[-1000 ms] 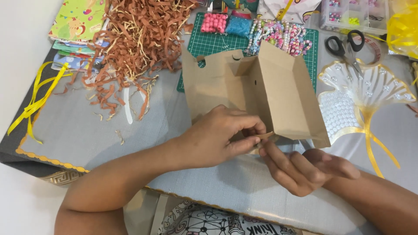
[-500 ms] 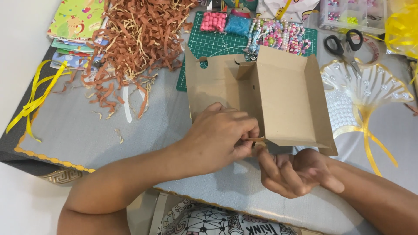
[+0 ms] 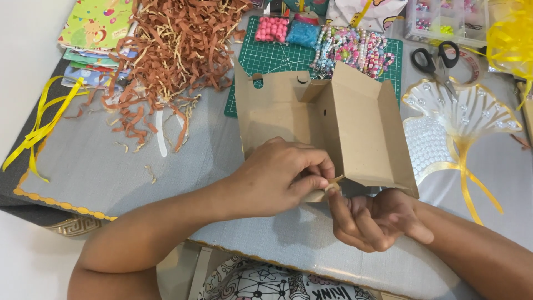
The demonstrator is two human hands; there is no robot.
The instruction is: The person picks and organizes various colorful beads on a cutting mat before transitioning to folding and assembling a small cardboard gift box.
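Brown cardboard is what both hands work on: the left hand (image 3: 277, 178) has its thumb and first finger pressed together on a small flap at the near edge of a half-folded box (image 3: 327, 125), and the right hand (image 3: 369, 219), palm turned up, pinches the same flap from below with its fingertips. The box stands on the counter (image 3: 183, 161) just behind the hands, its side walls raised and its inside open to the camera. Behind the box lies a green cutting mat (image 3: 288, 55) with pink and blue beads (image 3: 286, 30) and strings of coloured bracelets (image 3: 355, 47) on it. To the left is a big heap of brown shredded paper (image 3: 172, 50), and further left some yellow ribbon (image 3: 41, 125) and a stack of coloured cards (image 3: 91, 41). To the right are black scissors (image 3: 436, 61) and a white fan-shaped bag (image 3: 455, 125) tied with yellow ribbon.
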